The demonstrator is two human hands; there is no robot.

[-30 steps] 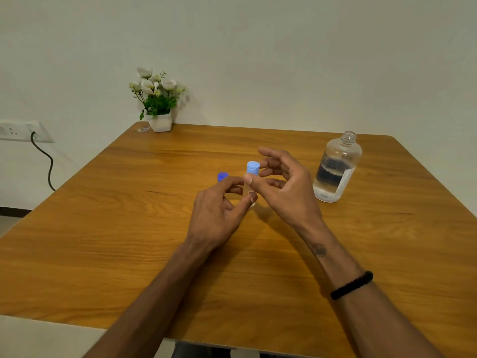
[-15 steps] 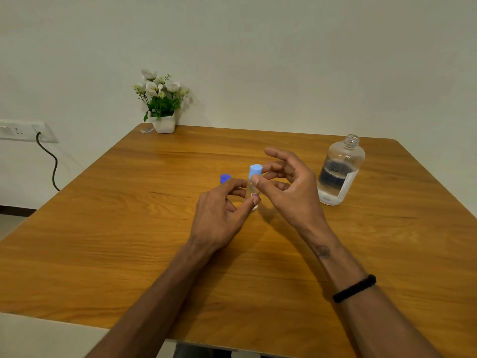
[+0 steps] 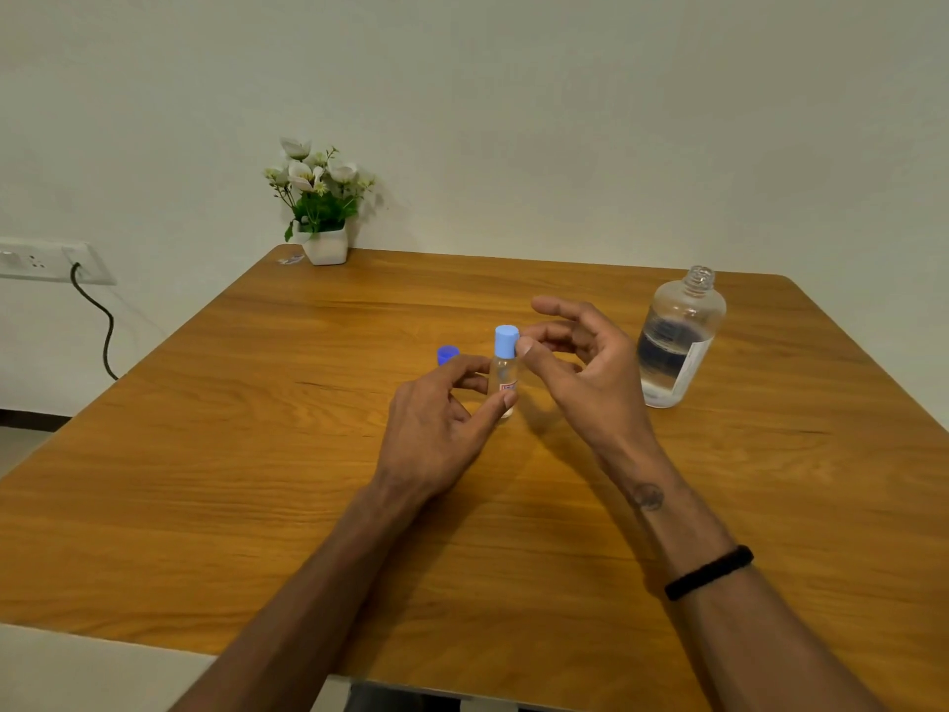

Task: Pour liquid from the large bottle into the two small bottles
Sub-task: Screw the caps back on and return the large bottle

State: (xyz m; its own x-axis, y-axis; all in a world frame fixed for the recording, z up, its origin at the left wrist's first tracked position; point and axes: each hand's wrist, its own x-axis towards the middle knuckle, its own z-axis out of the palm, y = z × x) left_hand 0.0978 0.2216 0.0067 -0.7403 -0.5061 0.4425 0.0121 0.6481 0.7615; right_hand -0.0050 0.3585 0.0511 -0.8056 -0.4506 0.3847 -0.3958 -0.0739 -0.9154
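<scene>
The left hand (image 3: pixel 436 403) pinches the small bottle (image 3: pixel 504 382) upright mid-bench, long axis vertical, while the right hand (image 3: pixel 580 372), loosely curled, fingers its light blue cap (image 3: pixel 506 340): likely uncapping, then lifting the open large bottle (image 3: pixel 672 341) to pour

We see the small bottle (image 3: pixel 504 378) upright at the table's (image 3: pixel 205 454) centre, between our left hand (image 3: pixel 441 418) at seven o'clock and right hand (image 3: pixel 580 372) at three. A second cap (image 3: pixel 447 353) sits at ten o'clock behind the left hand, the large bottle (image 3: pixel 675 341) farther at three, the plant (image 3: pixel 318 208) at eleven.
</scene>
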